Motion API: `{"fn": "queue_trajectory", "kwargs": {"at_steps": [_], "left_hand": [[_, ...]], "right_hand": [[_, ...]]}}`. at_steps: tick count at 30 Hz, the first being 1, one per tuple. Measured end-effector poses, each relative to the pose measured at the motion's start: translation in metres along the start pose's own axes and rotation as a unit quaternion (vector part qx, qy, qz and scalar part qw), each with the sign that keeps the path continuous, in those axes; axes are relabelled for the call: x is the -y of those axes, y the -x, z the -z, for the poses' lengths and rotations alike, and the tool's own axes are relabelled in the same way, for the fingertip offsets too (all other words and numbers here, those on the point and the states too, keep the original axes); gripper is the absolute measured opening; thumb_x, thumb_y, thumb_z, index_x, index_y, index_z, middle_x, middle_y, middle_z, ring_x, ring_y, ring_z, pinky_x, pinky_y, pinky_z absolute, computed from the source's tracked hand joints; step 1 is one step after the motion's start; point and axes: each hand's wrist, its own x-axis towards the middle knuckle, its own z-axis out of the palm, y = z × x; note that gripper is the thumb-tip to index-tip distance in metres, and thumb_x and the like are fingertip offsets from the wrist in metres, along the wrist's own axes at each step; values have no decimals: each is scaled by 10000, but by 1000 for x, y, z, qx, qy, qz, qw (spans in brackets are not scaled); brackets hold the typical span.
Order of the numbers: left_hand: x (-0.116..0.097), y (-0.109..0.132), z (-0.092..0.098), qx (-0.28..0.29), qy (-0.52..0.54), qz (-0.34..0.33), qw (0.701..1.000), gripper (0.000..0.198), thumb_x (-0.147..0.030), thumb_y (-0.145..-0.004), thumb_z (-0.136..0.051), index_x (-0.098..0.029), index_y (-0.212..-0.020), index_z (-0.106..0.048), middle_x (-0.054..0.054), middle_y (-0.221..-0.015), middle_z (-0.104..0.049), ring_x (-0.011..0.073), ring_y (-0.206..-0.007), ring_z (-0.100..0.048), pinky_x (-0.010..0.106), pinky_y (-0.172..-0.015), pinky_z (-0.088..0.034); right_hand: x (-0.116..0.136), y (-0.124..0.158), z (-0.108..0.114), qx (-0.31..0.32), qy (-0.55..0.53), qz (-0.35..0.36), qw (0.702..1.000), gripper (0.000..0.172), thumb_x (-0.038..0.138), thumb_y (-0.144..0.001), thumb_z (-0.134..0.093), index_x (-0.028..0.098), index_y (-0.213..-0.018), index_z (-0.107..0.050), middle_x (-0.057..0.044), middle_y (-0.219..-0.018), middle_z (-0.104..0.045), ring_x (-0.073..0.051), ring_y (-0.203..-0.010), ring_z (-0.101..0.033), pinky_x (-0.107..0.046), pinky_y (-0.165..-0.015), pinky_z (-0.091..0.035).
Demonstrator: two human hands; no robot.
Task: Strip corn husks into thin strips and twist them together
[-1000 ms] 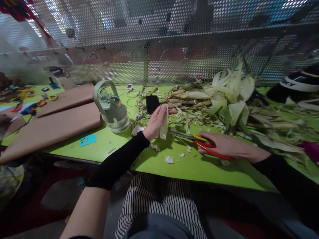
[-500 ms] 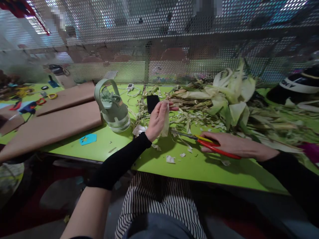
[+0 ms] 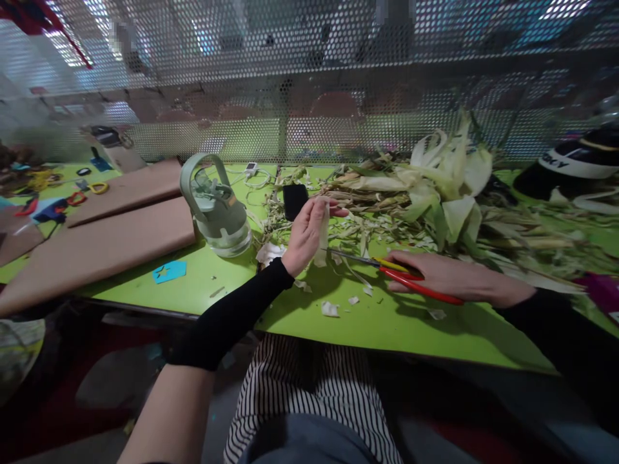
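Note:
My left hand pinches a pale strip of corn husk, which hangs down over the green table. My right hand is closed round the red and yellow handles of a pair of scissors. Their blades point left and reach the lower part of the husk strip; whether they touch it I cannot tell. Small white scraps lie on the table below the hands. Behind my left hand is a black phone.
A heap of corn husks spreads over the table's right side, beside a black cap. To the left stand a pale green water bottle, folded brown paper and a blue tag. A perforated metal screen rises behind.
My right hand has moved slightly left with the scissors, and the blades now reach across the lower husk strip. My left hand stays nearly in place.

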Motion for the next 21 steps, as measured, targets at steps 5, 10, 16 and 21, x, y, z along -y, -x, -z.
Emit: {"fn": "queue_trajectory", "kwargs": {"at_steps": [5,10,16,21], "left_hand": [[0,1,-1,-5,0,-10,1000,261,-282,-1077,-403,-226,-1021,-651,45,-1042,-778,217,-1279,-676,386,-1164,-482],[-1,0,0,6,-10,-26,1000,263,-252,-1083,-368,-219,-995,-614,50,-1012,-782,200,-1245,-694,374,-1181,-459],[0,-1,2,38,-31,-38,998,240,-292,-1071,-403,-222,-983,-615,46,-916,-781,201,-1105,-735,378,-1133,-477],[-3,1,0,38,-60,-14,997,241,-282,-1074,-397,-216,-985,-611,40,-888,-772,207,-1081,-733,404,-1163,-462]], "right_hand": [[14,-6,1,56,-44,-17,997,597,761,-756,-624,216,-994,-577,-124,-936,-730,-314,-804,-667,-391,-719,-468],[23,-7,4,45,-30,-14,998,615,796,-749,-600,215,-950,-592,-130,-911,-734,-311,-790,-657,-386,-706,-448],[17,-7,4,35,-21,-1,999,602,811,-777,-568,224,-901,-610,-111,-867,-725,-288,-759,-629,-374,-685,-419],[14,-3,4,23,-19,5,1000,599,817,-780,-546,223,-825,-603,-87,-807,-676,-270,-730,-602,-371,-683,-400]]}}
